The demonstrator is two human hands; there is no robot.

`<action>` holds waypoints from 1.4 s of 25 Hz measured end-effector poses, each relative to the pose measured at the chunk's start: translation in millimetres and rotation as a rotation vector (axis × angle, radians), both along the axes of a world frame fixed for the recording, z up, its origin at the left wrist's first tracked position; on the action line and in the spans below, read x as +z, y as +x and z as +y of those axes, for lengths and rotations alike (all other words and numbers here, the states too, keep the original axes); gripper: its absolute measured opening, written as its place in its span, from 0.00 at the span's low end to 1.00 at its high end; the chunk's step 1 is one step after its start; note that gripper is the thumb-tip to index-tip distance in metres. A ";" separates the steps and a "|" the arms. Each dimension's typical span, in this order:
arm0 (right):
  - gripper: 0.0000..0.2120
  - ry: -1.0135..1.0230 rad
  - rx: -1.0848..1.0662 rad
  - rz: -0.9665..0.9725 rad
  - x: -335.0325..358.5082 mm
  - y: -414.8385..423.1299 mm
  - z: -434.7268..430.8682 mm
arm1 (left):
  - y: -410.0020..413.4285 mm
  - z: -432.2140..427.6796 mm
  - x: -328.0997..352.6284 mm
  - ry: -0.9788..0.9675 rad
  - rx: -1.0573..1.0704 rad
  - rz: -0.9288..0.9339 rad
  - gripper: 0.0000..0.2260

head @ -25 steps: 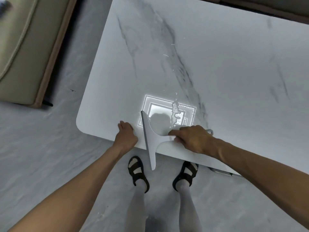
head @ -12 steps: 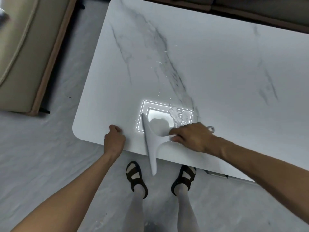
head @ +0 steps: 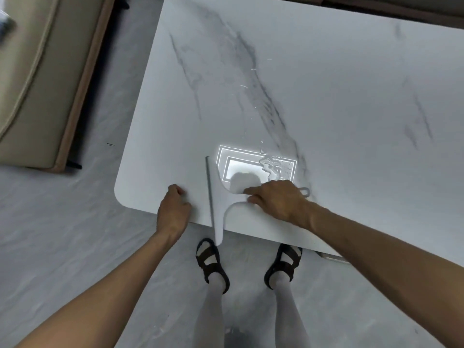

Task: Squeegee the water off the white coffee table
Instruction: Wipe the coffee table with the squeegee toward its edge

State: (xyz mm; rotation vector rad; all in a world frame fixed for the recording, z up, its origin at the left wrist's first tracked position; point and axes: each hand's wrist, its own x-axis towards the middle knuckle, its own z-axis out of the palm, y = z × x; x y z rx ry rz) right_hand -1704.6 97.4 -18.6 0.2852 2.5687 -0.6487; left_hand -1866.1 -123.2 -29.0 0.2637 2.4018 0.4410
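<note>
- The white marbled surface (head: 351, 96) stretches away from both grips. Its rounded near corner lies left of the left grip (head: 173, 209). The far and right ends are cut off by the frame, so I cannot tell how wet they are.
- The squeegee (head: 217, 197) lies on the surface between the two grips, its blade running near-to-far and flat on the top. Its near tip overhangs the front edge, probably so that the sweep reaches right to the rim.
- The right grip (head: 278, 199) has its fingers curled round the squeegee's handle, palm down. That low hold looks meant to press the blade firmly onto the surface. The fingers' undersides and most of the handle are hidden beneath it.
- The left grip rests on the surface just left of the blade, fingers curled in and holding nothing. It is likely bracing the person as they lean over.
- The water (head: 270, 167) pools just beyond the right grip, on the handle side of the blade, so a pull toward that side would gather it. It sits on a bright reflection (head: 241, 164) whose glare blurs its outline. Thin streaks farther off are hard to tell from the grey veining.
- A small loop (head: 305, 190) pokes out right of the right grip. It is the only part of the handle's end that shows.
</note>
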 end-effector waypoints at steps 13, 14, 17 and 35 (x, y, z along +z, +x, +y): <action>0.18 0.272 -0.175 -0.070 52.8 147.9 151.0 | 59.3 89.3 -10.5 -0.237 -0.305 -0.209 0.22; 0.18 0.242 -0.154 -0.045 55.5 145.6 144.4 | 59.0 91.1 -10.7 -0.257 -0.308 -0.217 0.23; 0.16 0.120 -0.005 0.020 45.2 127.5 105.0 | 59.1 93.6 -11.0 -0.285 -0.322 -0.223 0.23; 0.16 0.296 0.156 -0.013 68.1 129.1 193.4 | 49.9 94.9 23.3 -0.128 -0.038 -0.169 0.14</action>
